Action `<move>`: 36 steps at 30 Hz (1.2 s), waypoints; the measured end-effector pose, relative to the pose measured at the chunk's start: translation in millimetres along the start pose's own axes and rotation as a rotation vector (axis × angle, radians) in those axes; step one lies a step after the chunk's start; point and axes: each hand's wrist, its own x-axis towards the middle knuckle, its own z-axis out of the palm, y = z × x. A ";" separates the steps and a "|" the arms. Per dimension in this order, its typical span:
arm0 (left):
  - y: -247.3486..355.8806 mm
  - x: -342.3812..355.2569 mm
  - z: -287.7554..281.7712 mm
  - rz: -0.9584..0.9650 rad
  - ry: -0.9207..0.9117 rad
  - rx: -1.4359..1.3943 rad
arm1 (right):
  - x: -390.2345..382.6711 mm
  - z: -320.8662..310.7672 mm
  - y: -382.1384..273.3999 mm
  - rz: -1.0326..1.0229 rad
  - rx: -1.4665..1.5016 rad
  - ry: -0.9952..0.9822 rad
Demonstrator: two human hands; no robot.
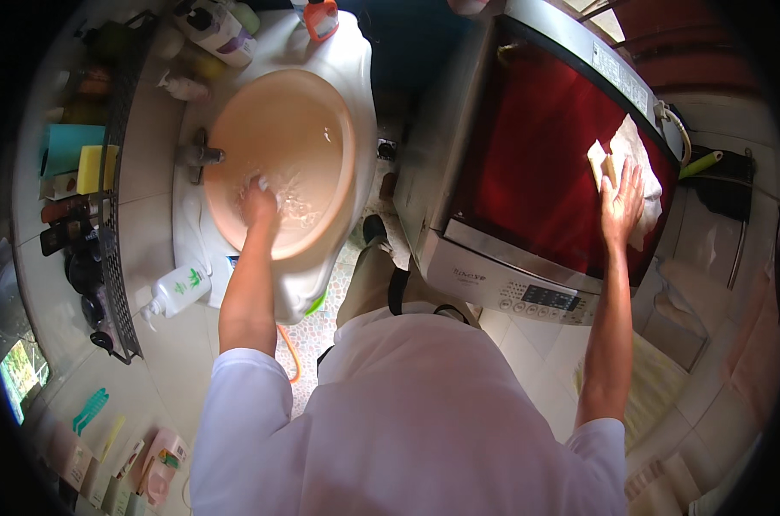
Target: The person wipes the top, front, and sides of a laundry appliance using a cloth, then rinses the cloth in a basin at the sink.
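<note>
Head cam: R hand point(623, 205) lies flat, fingers out, on a white cloth point(650, 189) near the R side of the washer's point(484, 273) dark-red lid point(536, 163). L hand point(259, 206) is down in the peach basin point(348, 129); fingers blurry, can't tell if it grips anything. Progress: prob. mid-wipe, cloth on the lid; how much is done vs. left, can't tell. Containers: basin has some water, splashing, amt unclear; black rack point(117, 120) holds a yellow block point(96, 169) etc.; white pump bottle point(180, 289) nr basin, contents unclear.
</note>
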 end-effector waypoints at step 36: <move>26.6 7.1 -111.2 -0.080 -0.720 -2.291 | -5.0 9.6 1.2 0.015 0.048 0.101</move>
